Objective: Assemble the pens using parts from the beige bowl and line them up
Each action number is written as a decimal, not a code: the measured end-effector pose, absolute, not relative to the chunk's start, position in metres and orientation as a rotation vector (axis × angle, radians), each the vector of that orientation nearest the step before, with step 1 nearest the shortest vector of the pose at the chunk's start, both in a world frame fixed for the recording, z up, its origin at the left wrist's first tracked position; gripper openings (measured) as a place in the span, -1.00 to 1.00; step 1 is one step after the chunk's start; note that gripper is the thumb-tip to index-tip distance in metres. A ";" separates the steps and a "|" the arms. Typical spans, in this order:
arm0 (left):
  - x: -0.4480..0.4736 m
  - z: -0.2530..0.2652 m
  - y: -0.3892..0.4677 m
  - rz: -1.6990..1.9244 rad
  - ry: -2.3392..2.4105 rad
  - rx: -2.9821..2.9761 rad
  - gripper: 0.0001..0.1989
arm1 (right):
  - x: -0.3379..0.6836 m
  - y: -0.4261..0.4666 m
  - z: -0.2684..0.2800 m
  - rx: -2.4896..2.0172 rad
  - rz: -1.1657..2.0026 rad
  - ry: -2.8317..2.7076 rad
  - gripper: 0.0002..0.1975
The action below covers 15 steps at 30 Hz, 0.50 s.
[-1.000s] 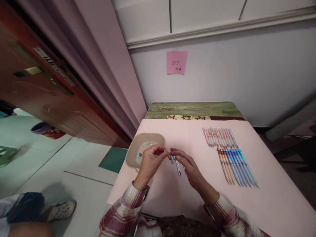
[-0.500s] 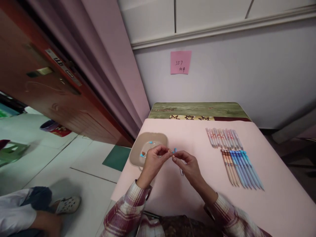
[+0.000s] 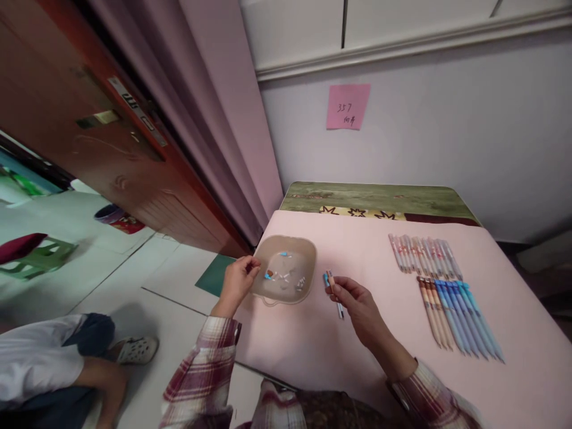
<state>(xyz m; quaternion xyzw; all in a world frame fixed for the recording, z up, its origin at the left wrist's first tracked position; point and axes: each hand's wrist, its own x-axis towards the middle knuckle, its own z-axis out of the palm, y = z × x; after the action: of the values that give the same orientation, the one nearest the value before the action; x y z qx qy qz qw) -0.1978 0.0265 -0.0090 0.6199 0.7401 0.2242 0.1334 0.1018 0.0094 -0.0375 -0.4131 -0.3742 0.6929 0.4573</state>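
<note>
My left hand (image 3: 240, 280) is at the left rim of a beige plastic bin (image 3: 308, 253), thumb and fingers pinched together. What they hold, if anything, is too small to make out. Inside the bin lie small blue pieces (image 3: 284, 254), a brown piece (image 3: 270, 273) and several small whitish bits. My right hand (image 3: 355, 302), over the pink tabletop, grips a slim brown and beige pen (image 3: 330, 279) between thumb and fingers; its far end is hidden by the hand. Just beside those fingers, a blue and white pen (image 3: 340, 311) is partly covered.
To the right, a row of clear pens with reddish prints (image 3: 424, 255) lies above a row of brown and blue pens (image 3: 458, 316). A pink paper note (image 3: 348, 107) hangs on the wall. A door (image 3: 147, 202) and another person's arm (image 3: 105, 378) are at left.
My hands were together in front of the bin's right side; now they are apart. The left has moved left to the bin's rim, and the right holds the brown and beige pen. The view has shifted.
</note>
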 end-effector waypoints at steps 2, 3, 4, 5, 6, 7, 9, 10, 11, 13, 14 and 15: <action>-0.196 -0.012 0.031 0.519 2.122 1.904 -0.89 | 0.101 0.008 -0.036 -1.009 1.716 -0.941 -0.65; -0.194 -0.013 0.034 0.485 2.100 1.927 -0.88 | 0.101 0.007 -0.035 -1.002 1.718 -0.947 -0.65; -0.192 -0.014 0.037 0.464 2.077 1.939 -0.88 | 0.101 0.007 -0.035 -1.000 1.718 -0.949 -0.66; -0.191 -0.015 0.039 0.449 2.059 1.944 -0.87 | 0.101 0.006 -0.034 -1.001 1.717 -0.948 -0.66; -0.190 -0.016 0.042 0.430 2.048 1.948 -0.86 | 0.101 0.006 -0.033 -1.005 1.715 -0.945 -0.66; -0.189 -0.017 0.045 0.411 2.041 1.951 -0.85 | 0.100 0.006 -0.033 -1.010 1.712 -0.940 -0.65; -0.190 -0.018 0.051 0.373 2.039 1.948 -0.85 | 0.100 0.006 -0.032 -1.016 1.714 -0.922 -0.65; -0.190 -0.019 0.053 0.355 2.042 1.944 -0.86 | 0.099 0.007 -0.033 -1.015 1.718 -0.907 -0.65; -0.191 -0.020 0.055 0.340 2.043 1.938 -0.86 | 0.099 0.007 -0.033 -1.011 1.726 -0.885 -0.66; -0.191 -0.023 0.058 0.315 2.038 1.925 -0.86 | 0.097 0.008 -0.034 -0.996 1.749 -0.822 -0.66; -0.190 -0.025 0.060 0.305 2.033 1.919 -0.86 | 0.096 0.009 -0.034 -0.988 1.766 -0.787 -0.66; -0.189 -0.027 0.061 0.297 2.028 1.913 -0.86 | 0.094 0.009 -0.033 -0.982 1.785 -0.755 -0.65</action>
<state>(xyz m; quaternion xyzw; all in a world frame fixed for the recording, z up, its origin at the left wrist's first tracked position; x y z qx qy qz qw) -0.1895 0.0609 -0.0274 0.6727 0.7130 0.1043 0.1681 0.0945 0.0094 -0.0335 -0.3999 -0.3074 0.7271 0.4658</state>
